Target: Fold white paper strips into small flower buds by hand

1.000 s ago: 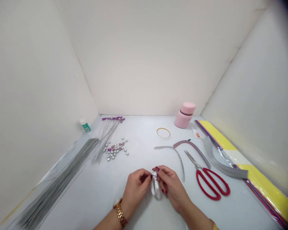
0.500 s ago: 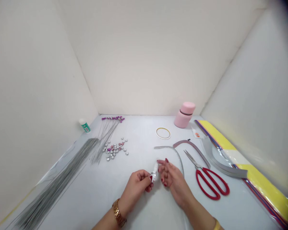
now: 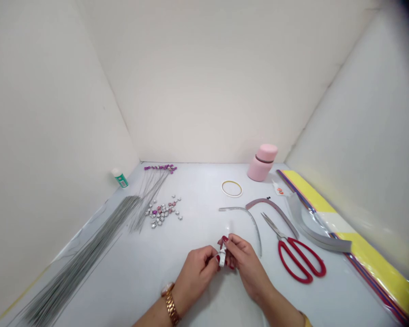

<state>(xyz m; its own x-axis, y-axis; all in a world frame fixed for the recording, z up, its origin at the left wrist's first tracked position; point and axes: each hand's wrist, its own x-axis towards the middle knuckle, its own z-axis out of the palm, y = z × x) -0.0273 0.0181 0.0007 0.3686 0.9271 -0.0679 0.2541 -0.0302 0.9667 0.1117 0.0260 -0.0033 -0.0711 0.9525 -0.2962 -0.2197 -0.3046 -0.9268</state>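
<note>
Between my hands is a small folded silver-white paper strip [image 3: 222, 257], part of it hidden by the fingers. My left hand [image 3: 197, 270] pinches its lower left side between thumb and forefinger. The thumb and fingers of my right hand [image 3: 247, 263] close on the strip from the other side. Beyond the hands, a curved silver strip [image 3: 254, 221] lies on the table, and a pinkish-grey strip [image 3: 276, 208] curves to its right. Red-handled scissors [image 3: 291, 245] rest right of my right hand, blades slightly apart, pointing away.
Small silver and pink folded stars [image 3: 160, 215] lie left of centre. Thin grey wires [image 3: 85, 254] are bundled at the left, near purple-tipped stems [image 3: 160, 169]. A tape ring [image 3: 231, 195], pink flask [image 3: 261, 163], glue stick [image 3: 120, 178], grey strips [image 3: 327, 241] and coloured sheets [image 3: 378, 263] stand or lie around.
My right hand has closed from loosely spread fingers onto the strip. The strip now looks shorter and more folded, and the hands are closer together.
</note>
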